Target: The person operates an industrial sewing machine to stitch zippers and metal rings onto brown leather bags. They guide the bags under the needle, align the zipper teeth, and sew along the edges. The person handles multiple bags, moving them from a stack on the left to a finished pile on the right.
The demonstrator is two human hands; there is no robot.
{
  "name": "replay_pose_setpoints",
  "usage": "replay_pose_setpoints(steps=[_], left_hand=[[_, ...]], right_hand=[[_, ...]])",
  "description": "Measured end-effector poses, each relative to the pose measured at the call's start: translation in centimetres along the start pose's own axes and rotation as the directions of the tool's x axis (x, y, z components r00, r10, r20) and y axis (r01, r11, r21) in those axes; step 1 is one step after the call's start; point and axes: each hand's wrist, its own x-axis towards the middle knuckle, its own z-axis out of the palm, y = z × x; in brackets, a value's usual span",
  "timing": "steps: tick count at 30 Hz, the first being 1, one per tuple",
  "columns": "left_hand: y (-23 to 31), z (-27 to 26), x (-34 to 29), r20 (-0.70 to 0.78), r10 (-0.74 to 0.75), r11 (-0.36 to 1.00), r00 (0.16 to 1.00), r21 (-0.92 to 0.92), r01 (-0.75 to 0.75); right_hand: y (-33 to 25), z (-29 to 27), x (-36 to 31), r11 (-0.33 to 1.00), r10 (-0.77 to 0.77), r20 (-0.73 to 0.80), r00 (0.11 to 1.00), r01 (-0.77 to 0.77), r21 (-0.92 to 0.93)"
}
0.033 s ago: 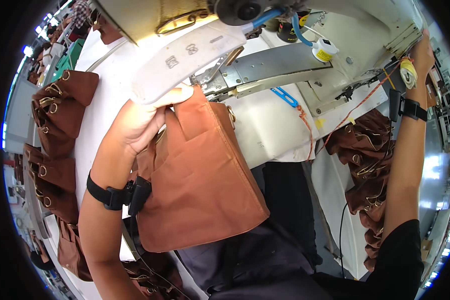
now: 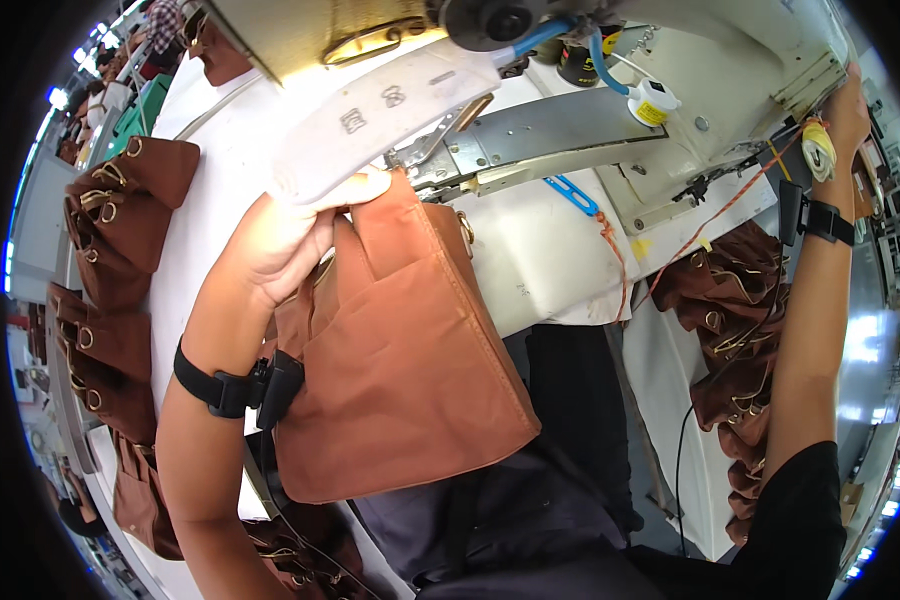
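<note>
A brown fabric bag [image 2: 405,370] with a front pocket and a brass ring [image 2: 465,228] hangs down in front of me. Pinched between thumb and fingers of my left hand [image 2: 295,235], its upper corner sits at the working end of the sewing machine [image 2: 530,135], just under a white guard [image 2: 380,110]. The guard hides part of that hand's fingers and the spot where the fabric meets the machine. Far to the right, my right hand [image 2: 848,118] reaches up to the machine's end. Its fingers are largely hidden there, so their grip cannot be made out.
Brown bags with brass rings [image 2: 130,210] lie along the left, and another heap [image 2: 730,330] is at the right. A blue tool [image 2: 572,195] on an orange cord lies beside the machine bed. A small white bottle [image 2: 653,102] and a yellowish cloth roll [image 2: 818,150] are near the machine.
</note>
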Motion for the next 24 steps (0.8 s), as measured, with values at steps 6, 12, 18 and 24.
replay_pose_setpoints(steps=[6,12,18,24], left_hand=[[0.1,-0.6,0.0,0.008,-0.048,0.995,0.999,-0.084,0.049],[-0.3,-0.7,-0.2,-0.017,-0.017,1.0,1.0,-0.008,0.016],[-0.4,-0.2,-0.4,0.039,0.055,0.962,0.998,0.266,-0.064],[-0.2,-0.4,-0.4,0.052,0.032,0.958,0.998,0.283,-0.045]], right_hand=[[0.4,0.2,-0.5,0.99,0.088,0.054,0.995,-0.093,0.106],[0.4,-0.1,-0.2,0.991,0.102,0.032,0.994,-0.105,0.078],[0.6,0.3,-0.3,0.996,0.031,-0.035,0.999,-0.028,0.085],[1.3,1.3,-1.3,0.983,0.012,-0.072,0.997,0.002,0.183]])
